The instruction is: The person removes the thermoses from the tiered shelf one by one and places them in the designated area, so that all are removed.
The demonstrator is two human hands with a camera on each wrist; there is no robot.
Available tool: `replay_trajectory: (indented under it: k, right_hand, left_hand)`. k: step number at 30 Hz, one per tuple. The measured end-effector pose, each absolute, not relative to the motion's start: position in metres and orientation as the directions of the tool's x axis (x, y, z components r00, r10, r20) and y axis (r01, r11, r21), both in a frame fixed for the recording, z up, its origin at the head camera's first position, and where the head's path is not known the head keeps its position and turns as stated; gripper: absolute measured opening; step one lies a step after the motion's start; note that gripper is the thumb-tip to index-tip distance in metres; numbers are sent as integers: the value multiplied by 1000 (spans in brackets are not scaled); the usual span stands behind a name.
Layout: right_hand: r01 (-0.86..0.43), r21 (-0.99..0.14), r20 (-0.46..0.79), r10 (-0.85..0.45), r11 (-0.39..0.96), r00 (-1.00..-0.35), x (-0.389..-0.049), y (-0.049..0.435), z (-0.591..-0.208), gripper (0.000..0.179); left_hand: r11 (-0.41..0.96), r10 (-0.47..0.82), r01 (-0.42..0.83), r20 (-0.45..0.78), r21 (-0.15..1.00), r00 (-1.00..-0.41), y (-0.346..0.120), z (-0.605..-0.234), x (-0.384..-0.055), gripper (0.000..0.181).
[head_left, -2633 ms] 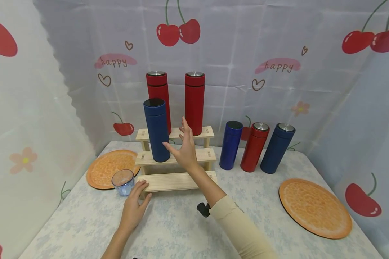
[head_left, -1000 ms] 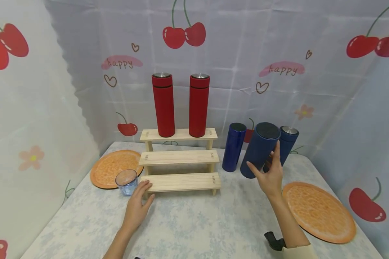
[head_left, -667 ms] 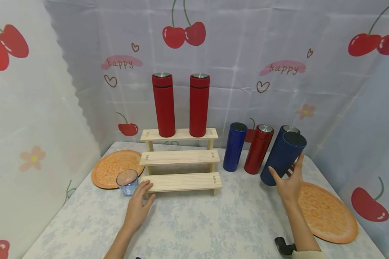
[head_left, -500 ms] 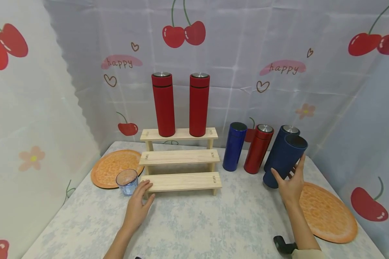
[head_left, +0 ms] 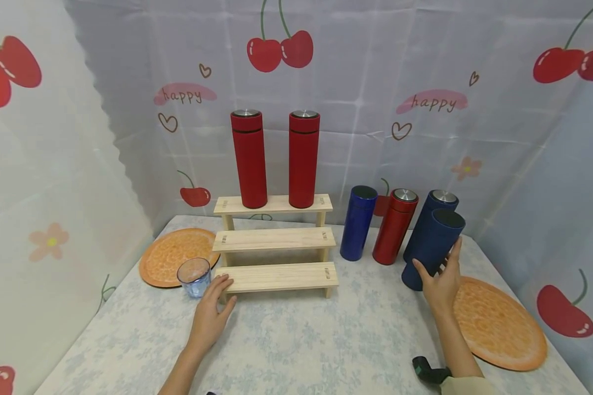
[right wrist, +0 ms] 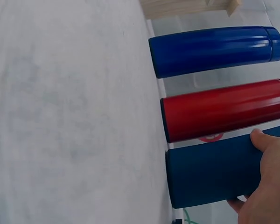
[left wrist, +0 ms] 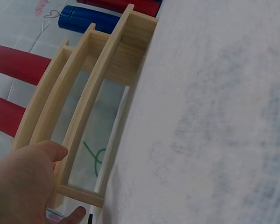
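My right hand [head_left: 441, 285] holds a dark blue thermos [head_left: 429, 252] with a black top, thumb on one side and fingers round the far side. In the right wrist view its base is at table level. It is just in front of another dark blue thermos [head_left: 442, 198], partly hiding it. My left hand [head_left: 211, 315] rests with loose fingers on the left end of the lowest step of a three-step wooden rack [head_left: 277, 278]. Two red thermoses [head_left: 249, 162] stand upright on the rack's top step.
A glossy blue thermos [head_left: 357, 225] and a red thermos [head_left: 394, 230] stand in a row right of the rack. A blue glass [head_left: 194, 282] is beside my left hand. Round orange-brown mats [head_left: 504, 329] lie at both sides. A curtain hangs behind.
My right hand reached to the dark blue thermos on the middle step, carried it right past the red thermos, and lowered it before the other dark blue one. My left hand stayed on the rack.
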State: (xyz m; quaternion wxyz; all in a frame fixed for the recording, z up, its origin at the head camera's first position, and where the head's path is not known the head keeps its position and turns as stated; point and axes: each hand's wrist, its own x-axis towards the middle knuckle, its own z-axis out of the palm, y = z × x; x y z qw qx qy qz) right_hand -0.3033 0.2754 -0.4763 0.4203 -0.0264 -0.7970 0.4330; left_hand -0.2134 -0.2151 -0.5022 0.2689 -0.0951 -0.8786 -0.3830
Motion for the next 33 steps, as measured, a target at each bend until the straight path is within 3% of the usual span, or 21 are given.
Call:
replay_trajectory:
  k: [17,22,29,33]
  right_hand:
    - [-336,-693,682,428,638,-593,-303,272,-477,102]
    - [-412,-681,725,477,605,-497,-301,267,-463,89]
    - [-505,-582,813,468,637,-346,-291,237,-421,68]
    - [-581,-539,840,435,610,-323,-291,209,-403,49]
  left_hand:
    - [695,-24,384,554,607,-832,-214,-500,-213,44]
    - [697,-27,380,552,608,-833,-215,-500,-212,44]
    - [698,-24,383,554,605,-832,-215,-499,-212,44]
    - [697,-22,382,550,607,-835,-215,-499,-212,45]
